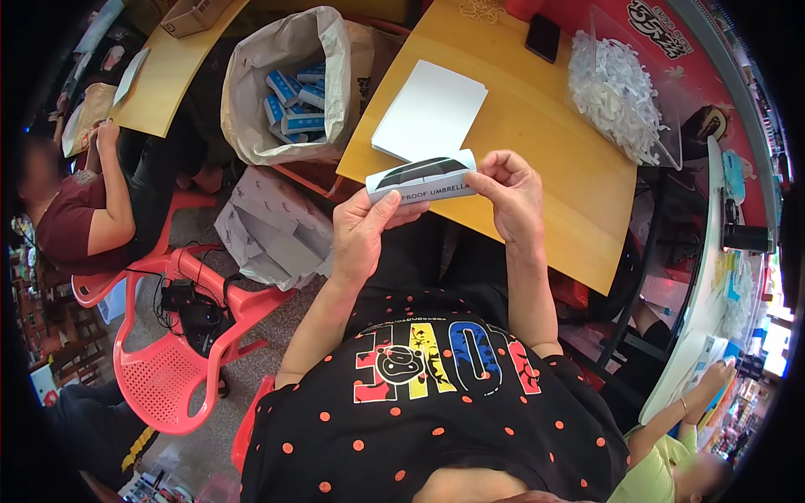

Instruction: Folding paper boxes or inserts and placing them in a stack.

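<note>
A printed paper sleeve rolled into a tube (423,180), white and grey with a dark umbrella picture, is held level in front of me over the table's near edge. My left hand (366,228) is closed round its left end, thumb on the front and fingers beneath. At the right end, my right hand (513,194) pinches the tube with its thumb and curled fingers. Just beyond the tube, a stack of white sheets (432,109) lies on the yellow table (558,205).
Left of the table stands an open sack (241,101) with several blue-and-white rolls (300,124). A clear bin of white strips (616,96) and a dark phone (543,38) are at the far right. A red chair (155,373) bears cables. People sit at left and lower right.
</note>
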`<state>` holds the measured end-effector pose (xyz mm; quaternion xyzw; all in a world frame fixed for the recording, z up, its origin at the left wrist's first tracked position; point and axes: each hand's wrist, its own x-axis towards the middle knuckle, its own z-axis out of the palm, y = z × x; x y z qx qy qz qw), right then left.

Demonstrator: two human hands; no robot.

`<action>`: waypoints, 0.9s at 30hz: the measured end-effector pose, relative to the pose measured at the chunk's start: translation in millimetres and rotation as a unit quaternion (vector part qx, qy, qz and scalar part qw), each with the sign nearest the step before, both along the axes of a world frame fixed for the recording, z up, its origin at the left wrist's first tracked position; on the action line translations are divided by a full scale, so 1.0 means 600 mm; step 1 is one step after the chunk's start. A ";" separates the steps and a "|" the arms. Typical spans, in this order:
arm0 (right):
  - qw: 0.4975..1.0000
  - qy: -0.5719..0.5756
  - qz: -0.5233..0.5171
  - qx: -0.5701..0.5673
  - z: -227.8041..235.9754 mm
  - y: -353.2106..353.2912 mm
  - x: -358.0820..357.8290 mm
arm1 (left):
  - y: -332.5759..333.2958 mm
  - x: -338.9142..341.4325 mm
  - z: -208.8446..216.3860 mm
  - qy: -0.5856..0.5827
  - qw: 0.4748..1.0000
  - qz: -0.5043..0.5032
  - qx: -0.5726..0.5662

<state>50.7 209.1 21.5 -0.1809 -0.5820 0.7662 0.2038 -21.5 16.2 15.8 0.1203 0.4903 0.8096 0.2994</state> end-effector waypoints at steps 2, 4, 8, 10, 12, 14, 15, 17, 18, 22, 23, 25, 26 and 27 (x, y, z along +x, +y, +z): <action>0.999 -0.024 0.020 -0.030 0.006 0.000 0.001 | 0.002 0.001 -0.004 0.001 1.000 -0.002 -0.008; 0.996 -0.054 0.059 -0.049 0.008 0.002 0.008 | 0.001 0.003 -0.009 0.005 1.000 0.000 -0.020; 0.993 -0.076 0.068 -0.053 0.015 -0.019 0.008 | 0.005 0.010 -0.012 0.014 0.999 0.003 -0.038; 0.995 -0.067 0.049 -0.057 0.001 -0.028 0.007 | 0.010 0.012 -0.012 0.001 0.999 0.012 -0.033; 0.997 -0.071 0.026 -0.027 -0.004 -0.036 0.005 | 0.014 0.015 -0.017 -0.030 0.999 0.033 -0.020; 0.998 -0.069 0.006 -0.005 -0.009 -0.043 0.002 | 0.022 0.021 -0.010 -0.020 0.997 0.042 -0.060; 0.998 -0.065 -0.003 0.002 -0.012 -0.047 0.001 | 0.027 0.024 -0.007 -0.015 0.996 0.046 -0.080; 0.998 -0.060 -0.019 0.024 -0.013 -0.055 -0.002 | 0.041 0.026 -0.009 -0.019 0.992 0.088 -0.087; 0.997 -0.059 -0.025 0.038 -0.011 -0.059 -0.002 | 0.045 0.026 -0.015 0.003 0.989 0.105 -0.107; 0.996 -0.050 -0.045 0.056 -0.009 -0.068 -0.002 | 0.061 0.020 -0.028 0.047 0.979 0.160 -0.120; 0.996 -0.049 -0.044 0.057 -0.010 -0.069 -0.002 | 0.063 0.018 -0.029 0.057 0.977 0.169 -0.114; 0.996 -0.047 -0.043 0.057 -0.015 -0.066 0.000 | 0.059 0.016 -0.032 0.042 0.982 0.151 -0.110; 0.997 -0.045 -0.042 0.044 -0.019 -0.064 0.002 | 0.056 0.015 -0.034 0.034 0.983 0.141 -0.108; 0.998 -0.042 -0.041 0.031 -0.024 -0.062 0.002 | 0.054 0.014 -0.035 0.021 0.986 0.137 -0.093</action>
